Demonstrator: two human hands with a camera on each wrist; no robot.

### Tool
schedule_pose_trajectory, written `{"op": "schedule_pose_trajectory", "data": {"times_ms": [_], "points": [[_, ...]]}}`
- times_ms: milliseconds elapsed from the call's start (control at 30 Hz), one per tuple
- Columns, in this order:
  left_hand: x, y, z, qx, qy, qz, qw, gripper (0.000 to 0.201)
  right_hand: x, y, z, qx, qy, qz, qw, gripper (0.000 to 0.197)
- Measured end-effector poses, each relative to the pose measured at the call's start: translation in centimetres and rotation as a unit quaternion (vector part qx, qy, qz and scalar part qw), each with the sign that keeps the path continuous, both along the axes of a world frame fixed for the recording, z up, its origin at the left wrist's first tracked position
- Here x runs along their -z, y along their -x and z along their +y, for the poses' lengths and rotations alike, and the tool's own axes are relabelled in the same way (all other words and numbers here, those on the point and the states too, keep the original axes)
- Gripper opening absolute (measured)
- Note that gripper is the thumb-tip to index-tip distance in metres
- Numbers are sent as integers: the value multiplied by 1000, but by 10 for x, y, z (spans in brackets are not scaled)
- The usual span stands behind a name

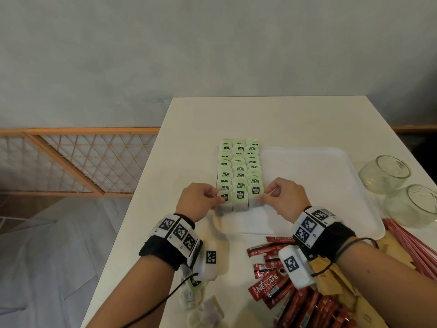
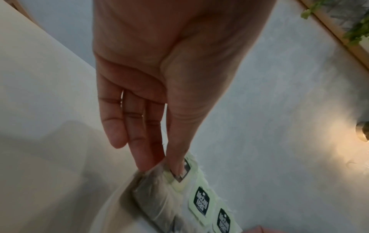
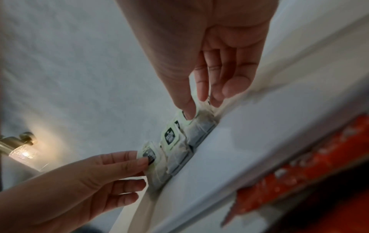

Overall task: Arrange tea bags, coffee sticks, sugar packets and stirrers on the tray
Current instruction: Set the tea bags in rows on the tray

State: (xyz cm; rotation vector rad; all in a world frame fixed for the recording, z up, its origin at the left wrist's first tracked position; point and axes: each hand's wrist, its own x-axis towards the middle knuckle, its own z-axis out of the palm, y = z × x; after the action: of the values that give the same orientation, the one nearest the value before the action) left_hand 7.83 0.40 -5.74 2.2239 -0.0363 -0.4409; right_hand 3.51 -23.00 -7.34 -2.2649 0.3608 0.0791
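Note:
Three columns of tea bags [image 1: 240,166] with green tags fill the left part of the white tray [image 1: 319,185]. My left hand [image 1: 218,198] pinches the front-left tea bag [image 1: 225,197]; in the left wrist view its thumb lies on the tag and its fingers on the side of that bag [image 2: 155,193]. My right hand [image 1: 263,195] pinches the front-right tea bag [image 1: 255,191], thumb on the tag and fingers behind the bag [image 3: 199,129]. Red coffee sticks [image 1: 272,285], brown sugar packets [image 1: 331,278] and red stirrers [image 1: 411,245] lie on the table near me.
Two glass bowls [image 1: 385,174] [image 1: 413,204] stand right of the tray. A few loose tea bags [image 1: 203,308] lie by the table's left edge under my left wrist. The right part of the tray is bare. A wooden lattice rail [image 1: 78,159] runs left of the table.

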Motion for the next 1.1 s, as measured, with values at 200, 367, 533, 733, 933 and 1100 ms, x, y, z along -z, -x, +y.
{"op": "schedule_pose_trajectory", "data": {"times_ms": [200,367,533,733,933,1100], "points": [[6,-13,-3,-8,-6,-16,1000,11,3,-2,3,-5,-34,28,999,29],[1,-14,-4,-6,-24,-21,999,14,-6,2,5,-1,-32,22,999,33],[-22,-1,5,6,-66,-56,996,20,-26,22,9,9,-64,-30,997,29],[-47,43,33,97,-192,-25,976,38,-32,66,23,-26,-74,-66,995,10],[-32,95,61,178,-337,75,921,74,-22,99,29,-47,-63,-42,996,8],[-14,121,55,160,-330,30,930,62,-24,115,28,-60,-56,-46,996,5]]}}
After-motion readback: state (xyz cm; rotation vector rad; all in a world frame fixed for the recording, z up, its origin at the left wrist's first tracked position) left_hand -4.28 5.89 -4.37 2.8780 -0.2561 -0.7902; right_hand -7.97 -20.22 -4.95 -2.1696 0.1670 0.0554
